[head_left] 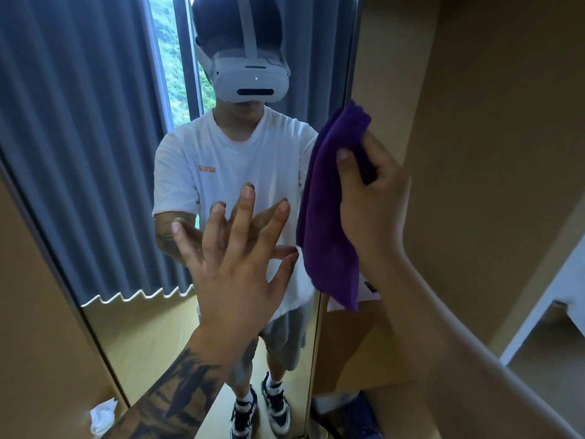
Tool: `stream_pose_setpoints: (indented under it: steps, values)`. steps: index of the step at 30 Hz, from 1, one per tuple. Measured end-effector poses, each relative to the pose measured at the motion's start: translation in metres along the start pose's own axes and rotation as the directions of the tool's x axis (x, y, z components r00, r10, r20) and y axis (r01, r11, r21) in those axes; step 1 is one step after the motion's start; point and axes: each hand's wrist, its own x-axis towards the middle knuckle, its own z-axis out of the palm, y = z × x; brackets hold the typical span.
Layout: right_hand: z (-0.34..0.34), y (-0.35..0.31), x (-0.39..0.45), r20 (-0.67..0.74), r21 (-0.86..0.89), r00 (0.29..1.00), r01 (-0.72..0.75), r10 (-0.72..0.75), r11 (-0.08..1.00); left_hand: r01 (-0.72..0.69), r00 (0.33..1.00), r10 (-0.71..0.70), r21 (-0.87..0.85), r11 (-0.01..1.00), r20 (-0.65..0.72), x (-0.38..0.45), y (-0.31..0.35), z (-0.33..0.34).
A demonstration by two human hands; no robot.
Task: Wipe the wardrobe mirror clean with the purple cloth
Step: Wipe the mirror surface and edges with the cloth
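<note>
The tall wardrobe mirror [104,172] fills the left and middle of the head view and reflects a person in a white shirt and grey curtains. My left hand [234,261] is flat against the glass with its fingers spread. My right hand [373,198] grips the purple cloth [332,204] near its top, by the mirror's right edge. The cloth hangs down in a long fold over that edge. Whether the cloth touches the glass is not clear.
Tan wardrobe panels stand to the right [490,122] and lower left [38,312] of the mirror. A white crumpled item [103,416] lies on the floor at the lower left. A white furniture edge [557,299] shows at the far right.
</note>
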Motion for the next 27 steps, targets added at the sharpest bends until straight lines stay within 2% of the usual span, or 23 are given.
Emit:
stream_pose_setpoints:
  steps: [3, 5, 7, 9, 14, 16, 18, 23, 25, 27]
  values:
    - [0.000, 0.032, -0.056, 0.046, -0.028, 0.992, -0.118, 0.120, 0.993, 0.002, 1.000, -0.002, -0.011, 1.000, -0.002, 0.000, 0.000, 0.000]
    - [-0.001, 0.047, -0.095, 0.059, -0.055, 0.963, -0.261, 0.264, 0.964, 0.008, 1.000, -0.009, -0.018, 1.000, -0.015, 0.001, 0.002, 0.000]
    - [-0.004, 0.047, -0.107, 0.075, -0.056, 0.936, -0.340, 0.343, 0.939, 0.008, 1.000, -0.008, -0.027, 1.000, -0.018, 0.001, 0.003, -0.001]
    - [-0.006, 0.036, -0.089, 0.080, -0.038, 0.946, -0.313, 0.315, 0.949, -0.001, 1.000, 0.000, -0.026, 1.000, -0.011, 0.001, 0.003, -0.001]
    - [-0.002, 0.002, -0.006, 0.020, 0.000, 0.992, -0.122, 0.122, 0.992, 0.013, 1.000, -0.013, 0.002, 1.000, -0.011, 0.000, 0.003, 0.002]
    - [-0.001, 0.002, 0.001, 0.015, 0.005, 0.996, -0.093, 0.093, 0.996, 0.011, 1.000, -0.011, 0.001, 1.000, -0.019, 0.001, 0.003, 0.002]
    - [-0.001, 0.012, -0.020, 0.028, -0.017, 0.993, -0.115, 0.116, 0.993, 0.012, 1.000, -0.012, -0.008, 1.000, -0.010, 0.001, 0.004, 0.000]
    - [-0.004, 0.058, -0.109, 0.091, -0.074, 0.953, -0.282, 0.288, 0.956, 0.016, 1.000, -0.016, -0.020, 1.000, 0.002, 0.002, 0.004, -0.004]
    - [-0.007, 0.055, -0.112, 0.092, -0.089, 0.945, -0.306, 0.314, 0.948, 0.016, 1.000, -0.016, -0.010, 1.000, 0.012, 0.004, 0.004, -0.009]
    - [-0.007, 0.036, -0.087, 0.075, -0.076, 0.957, -0.275, 0.280, 0.958, 0.010, 1.000, -0.010, -0.034, 0.999, -0.014, 0.010, 0.003, -0.015]
